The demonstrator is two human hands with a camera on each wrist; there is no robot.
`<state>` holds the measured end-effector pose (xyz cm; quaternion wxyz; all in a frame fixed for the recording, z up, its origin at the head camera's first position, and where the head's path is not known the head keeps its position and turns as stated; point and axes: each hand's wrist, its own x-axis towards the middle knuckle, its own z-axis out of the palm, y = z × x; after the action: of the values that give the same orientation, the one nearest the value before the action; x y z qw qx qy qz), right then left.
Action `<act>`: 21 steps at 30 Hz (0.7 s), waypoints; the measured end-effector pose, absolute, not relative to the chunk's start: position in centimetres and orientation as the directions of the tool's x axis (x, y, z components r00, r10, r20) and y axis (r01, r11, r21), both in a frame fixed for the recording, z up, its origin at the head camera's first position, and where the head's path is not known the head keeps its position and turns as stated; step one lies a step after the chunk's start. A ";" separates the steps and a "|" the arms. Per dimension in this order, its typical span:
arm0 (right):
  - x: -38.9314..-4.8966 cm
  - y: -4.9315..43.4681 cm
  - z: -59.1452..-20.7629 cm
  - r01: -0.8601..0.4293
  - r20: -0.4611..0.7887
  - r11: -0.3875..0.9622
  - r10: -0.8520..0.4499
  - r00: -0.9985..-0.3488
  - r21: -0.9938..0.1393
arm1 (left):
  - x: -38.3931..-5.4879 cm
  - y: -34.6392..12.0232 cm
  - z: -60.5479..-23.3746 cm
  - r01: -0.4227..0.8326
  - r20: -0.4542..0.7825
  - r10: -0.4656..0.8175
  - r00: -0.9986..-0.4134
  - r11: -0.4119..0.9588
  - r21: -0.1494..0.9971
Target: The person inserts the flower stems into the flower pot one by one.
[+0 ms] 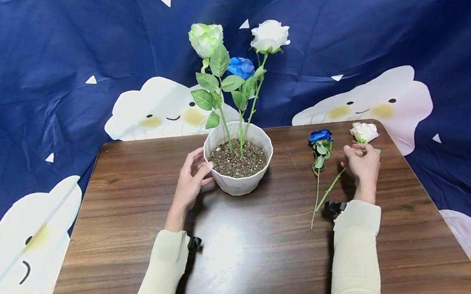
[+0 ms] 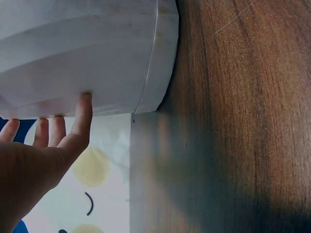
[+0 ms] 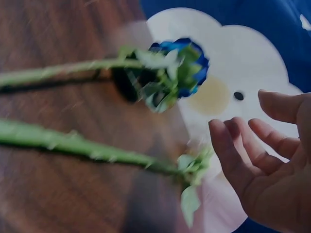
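Observation:
A white faceted pot (image 1: 240, 185) of soil (image 1: 237, 166) stands toward the back of the table. My left hand (image 1: 189, 179) touches its left side, the fingers fairly straight against the wall in the left wrist view. To the right, my right hand (image 1: 364, 166) hovers over the stem of a pale pink-white rose (image 1: 364, 132) lying on the table. The right wrist view shows loosely bent fingers (image 3: 226, 155) with nothing between them, apart from the green stem (image 3: 92, 149). Left of that hand lies a blue rose (image 1: 320, 136), its stem crossing near the other's end.
Three roses stand in the pot: a green-white one (image 1: 206, 40), a white one (image 1: 270, 36) and a blue one (image 1: 241, 67) behind leaves. The brown wooden table (image 1: 278, 255) ends at a dark blue curtain (image 1: 311, 0) with clouds.

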<state>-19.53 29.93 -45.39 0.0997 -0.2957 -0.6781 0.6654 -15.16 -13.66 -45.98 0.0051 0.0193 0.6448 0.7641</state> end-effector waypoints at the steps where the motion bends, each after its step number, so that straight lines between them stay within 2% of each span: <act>1: -19.4 30.2 -45.7 0.288 -0.283 -0.077 0.539 -0.794 -0.955 | -15.2 -13.7 -46.0 0.017 0.023 0.032 -0.999 -0.168 0.986; 7: -19.1 31.2 -47.4 0.396 -0.405 -0.142 0.545 -0.734 -0.907 | -15.2 -13.7 -46.0 0.011 0.017 0.033 -0.999 -0.169 0.986; 18: -19.3 31.7 -49.9 0.508 -0.417 0.016 0.548 -0.725 -0.861 | -15.2 -13.6 -45.9 0.008 0.015 0.039 -0.999 -0.173 0.985; 21: -19.5 31.8 -50.1 0.511 -0.423 0.012 0.546 -0.723 -0.859 | -15.2 -13.6 -45.9 0.010 0.017 0.038 -0.999 -0.172 0.985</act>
<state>-19.49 31.84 -50.08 0.0147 -0.3719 -0.7111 0.5965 -15.18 -13.64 -45.93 0.0094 0.0187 0.6434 0.7653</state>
